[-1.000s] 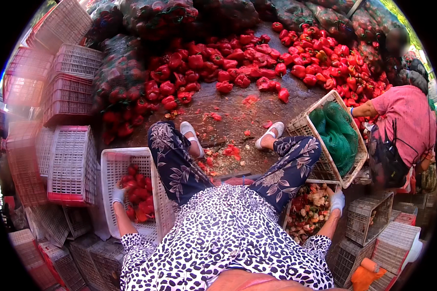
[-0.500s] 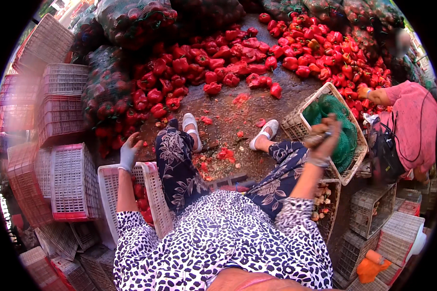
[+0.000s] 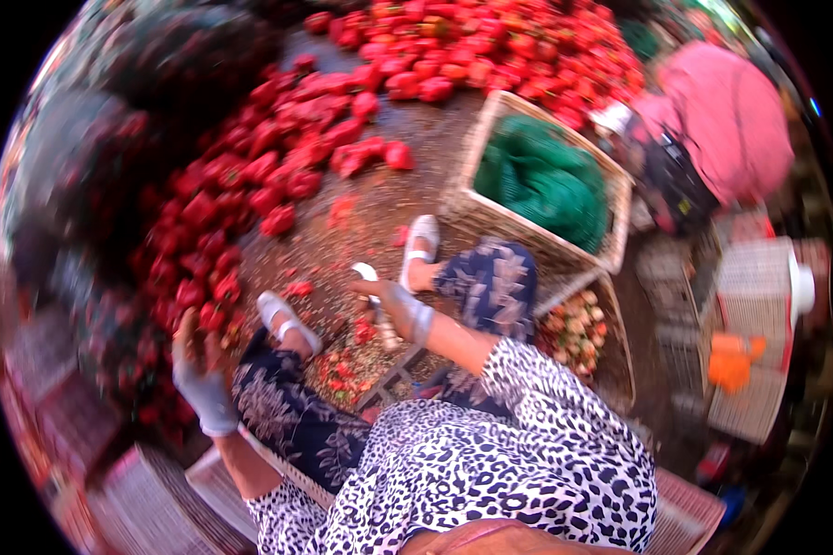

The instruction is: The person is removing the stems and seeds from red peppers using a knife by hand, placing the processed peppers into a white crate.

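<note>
- Reaching into the red pepper heap (image 3: 250,176), the gloved left hand (image 3: 199,370) touches peppers; whether it grips one cannot be told.
- Gloved right hand (image 3: 393,305) grasps a small knife (image 3: 368,274).
- Trimmings crate (image 3: 578,328) partly filled; most peppers appear unprocessed.

Whole view motion-blurred, esp. left side. Left hand (image 3: 199,379), gloved, reaches among blurred red peppers (image 3: 204,277); can't tell if it holds one. Right hand (image 3: 393,305) grips a small pale object (image 3: 366,272), too blurred to identify. Crates (image 3: 148,499) at lower left smeared, cut off by rim. Second person (image 3: 722,120) at upper right partly cut off.
</note>
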`<state>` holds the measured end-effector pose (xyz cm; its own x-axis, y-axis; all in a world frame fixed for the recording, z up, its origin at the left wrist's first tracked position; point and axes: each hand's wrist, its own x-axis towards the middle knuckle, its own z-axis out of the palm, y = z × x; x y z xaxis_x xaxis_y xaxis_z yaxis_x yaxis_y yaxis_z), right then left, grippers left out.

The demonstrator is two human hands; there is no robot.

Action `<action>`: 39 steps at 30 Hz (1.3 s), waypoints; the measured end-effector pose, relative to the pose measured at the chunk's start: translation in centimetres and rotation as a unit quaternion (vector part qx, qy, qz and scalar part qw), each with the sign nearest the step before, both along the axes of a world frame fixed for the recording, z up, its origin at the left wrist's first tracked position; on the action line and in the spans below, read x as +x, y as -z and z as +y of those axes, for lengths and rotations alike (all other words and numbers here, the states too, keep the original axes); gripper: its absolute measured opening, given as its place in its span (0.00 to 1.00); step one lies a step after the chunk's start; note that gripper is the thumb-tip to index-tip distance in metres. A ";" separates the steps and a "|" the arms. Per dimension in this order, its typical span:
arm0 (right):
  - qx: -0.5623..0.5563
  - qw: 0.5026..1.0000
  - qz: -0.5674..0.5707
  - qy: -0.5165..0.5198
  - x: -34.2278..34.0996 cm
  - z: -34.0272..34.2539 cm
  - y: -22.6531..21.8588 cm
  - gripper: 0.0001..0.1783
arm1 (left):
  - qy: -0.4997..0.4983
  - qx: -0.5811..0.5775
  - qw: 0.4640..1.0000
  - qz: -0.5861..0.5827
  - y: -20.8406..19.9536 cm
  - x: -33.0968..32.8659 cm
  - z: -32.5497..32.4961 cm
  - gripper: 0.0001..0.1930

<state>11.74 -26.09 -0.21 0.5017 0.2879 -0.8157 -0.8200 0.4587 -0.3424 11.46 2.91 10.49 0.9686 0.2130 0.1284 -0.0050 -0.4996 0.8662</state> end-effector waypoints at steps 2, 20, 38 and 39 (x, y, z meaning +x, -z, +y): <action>0.019 0.996 -0.085 0.034 2.5 -0.7 -3.7 0.13 | 0.054 -0.008 0.998 -0.040 -2.0 1.5 -3.9 0.19; 0.037 0.924 -0.211 0.318 11.5 -2.0 -7.6 0.16 | 0.143 -0.461 0.855 0.191 5.0 10.8 -17.9 0.19; -0.023 0.917 -0.256 0.305 12.0 -3.6 -7.7 0.13 | 0.245 -0.465 0.830 0.186 5.0 9.0 -19.6 0.23; -0.017 0.919 -0.250 0.305 11.8 -3.8 -8.1 0.13 | 0.230 -0.481 0.823 0.199 5.1 9.0 -19.5 0.23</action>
